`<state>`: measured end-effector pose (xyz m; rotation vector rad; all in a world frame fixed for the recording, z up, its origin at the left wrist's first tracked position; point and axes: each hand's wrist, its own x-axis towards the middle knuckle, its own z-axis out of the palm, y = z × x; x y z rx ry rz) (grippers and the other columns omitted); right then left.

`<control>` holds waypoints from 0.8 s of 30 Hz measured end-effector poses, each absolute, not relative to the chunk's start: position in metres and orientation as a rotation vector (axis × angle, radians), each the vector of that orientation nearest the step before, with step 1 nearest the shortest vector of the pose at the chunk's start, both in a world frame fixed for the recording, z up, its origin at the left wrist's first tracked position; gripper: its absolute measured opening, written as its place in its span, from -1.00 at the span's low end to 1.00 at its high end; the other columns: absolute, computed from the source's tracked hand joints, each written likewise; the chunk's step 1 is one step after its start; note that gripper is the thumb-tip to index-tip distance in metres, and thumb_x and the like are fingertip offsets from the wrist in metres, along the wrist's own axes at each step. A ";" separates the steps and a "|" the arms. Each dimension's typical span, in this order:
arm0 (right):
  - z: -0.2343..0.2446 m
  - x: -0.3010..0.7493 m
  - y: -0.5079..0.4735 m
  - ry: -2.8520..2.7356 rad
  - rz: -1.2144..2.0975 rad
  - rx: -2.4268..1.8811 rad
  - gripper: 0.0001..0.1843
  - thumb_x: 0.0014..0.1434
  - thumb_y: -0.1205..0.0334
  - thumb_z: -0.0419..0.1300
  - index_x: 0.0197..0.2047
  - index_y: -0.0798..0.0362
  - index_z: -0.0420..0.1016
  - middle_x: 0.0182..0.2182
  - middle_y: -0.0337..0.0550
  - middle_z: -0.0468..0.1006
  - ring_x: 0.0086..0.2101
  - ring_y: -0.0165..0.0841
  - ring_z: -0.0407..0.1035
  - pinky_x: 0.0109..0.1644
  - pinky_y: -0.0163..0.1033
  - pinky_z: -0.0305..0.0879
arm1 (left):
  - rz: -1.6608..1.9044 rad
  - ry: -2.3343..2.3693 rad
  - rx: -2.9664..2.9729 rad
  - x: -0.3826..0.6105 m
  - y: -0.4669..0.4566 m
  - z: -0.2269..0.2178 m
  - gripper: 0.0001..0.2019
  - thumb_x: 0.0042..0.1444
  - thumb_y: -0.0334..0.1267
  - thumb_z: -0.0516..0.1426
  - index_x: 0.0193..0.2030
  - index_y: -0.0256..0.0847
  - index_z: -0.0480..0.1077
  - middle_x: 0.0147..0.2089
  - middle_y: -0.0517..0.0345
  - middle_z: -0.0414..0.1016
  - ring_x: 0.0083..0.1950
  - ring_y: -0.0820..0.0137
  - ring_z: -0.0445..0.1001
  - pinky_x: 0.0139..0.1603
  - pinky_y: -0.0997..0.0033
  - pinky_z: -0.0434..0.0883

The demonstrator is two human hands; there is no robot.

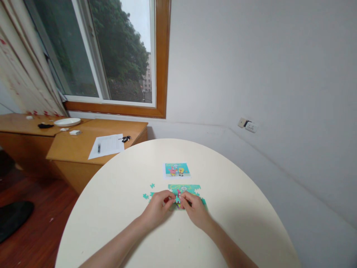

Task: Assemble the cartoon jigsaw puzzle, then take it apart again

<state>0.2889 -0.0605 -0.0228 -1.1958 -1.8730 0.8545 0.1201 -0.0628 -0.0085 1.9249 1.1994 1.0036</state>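
Round white table (125, 230), seen from above and behind the hands.

- Puzzle (186, 189): partly put together, lay flat on the table just past the middle and directly in front of the person. Teal with pink and yellow patches; the far edge was straight, the near edge hidden by the hands.
- Left hand (157, 209): came in from the lower left, palm down. Fingers were bent and drawn together, with the tips at the puzzle's near left edge.
- Right hand (196, 213): came in from the lower right, palm down. Fingers were curled the same way, with the tips on the near middle of the puzzle.
- The two sets of fingertips met, touching or nearly so, over a pink and yellow patch. Could not tell whether either hand pinched a separate piece or only pressed on the puzzle; too small to make out.
- Loose pieces (145, 196): a few teal ones on the table just left of the puzzle, apart from the left hand.
- Small picture (177, 169): lay flat just beyond the puzzle, in the same colours.

Surroundings: a wooden desk (80, 149) stood left of the table, with a sheet of paper (107, 146) and keys (126, 139) on it. A white plate (67, 121) sat further back under the window (119, 56). A wall socket (248, 125) was on the right wall.
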 end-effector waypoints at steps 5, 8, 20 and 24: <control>-0.024 0.289 -0.060 -1.880 0.829 -1.181 -0.67 0.22 0.10 -0.07 -0.53 0.01 0.26 -0.61 -0.31 0.37 -0.53 -0.46 0.25 -0.41 -0.36 0.17 | 1.005 1.199 1.926 0.120 -0.064 -0.005 -0.84 0.05 -0.32 0.05 -0.46 -0.26 0.44 -0.50 0.16 0.43 -0.45 0.46 0.29 -0.37 0.50 0.24; -0.024 0.290 -0.061 -1.888 0.831 -1.159 -0.72 0.22 0.11 -0.06 -0.46 0.00 0.30 -0.58 -0.31 0.38 -0.51 -0.46 0.27 -0.40 -0.36 0.19 | 1.028 1.197 1.912 0.120 -0.063 -0.004 -0.84 0.04 -0.31 0.06 -0.47 -0.26 0.43 -0.50 0.16 0.43 -0.46 0.46 0.29 -0.38 0.49 0.25; -0.027 0.292 -0.060 -1.913 0.830 -1.145 -0.80 0.22 0.15 -0.04 -0.27 -0.01 0.37 -0.53 -0.29 0.45 -0.49 -0.44 0.32 -0.36 -0.34 0.25 | 1.059 1.213 1.906 0.120 -0.062 -0.009 -0.83 0.04 -0.29 0.04 -0.45 -0.26 0.42 -0.49 0.15 0.44 -0.45 0.46 0.30 -0.37 0.49 0.26; -0.027 0.292 -0.060 -1.926 0.795 -1.167 -0.80 0.22 0.17 -0.04 -0.28 -0.02 0.38 -0.54 -0.29 0.45 -0.49 -0.44 0.32 -0.36 -0.33 0.25 | 1.052 1.221 1.887 0.121 -0.061 -0.011 -0.82 0.03 -0.26 0.03 -0.47 -0.25 0.40 -0.50 0.17 0.41 -0.45 0.46 0.28 -0.38 0.50 0.24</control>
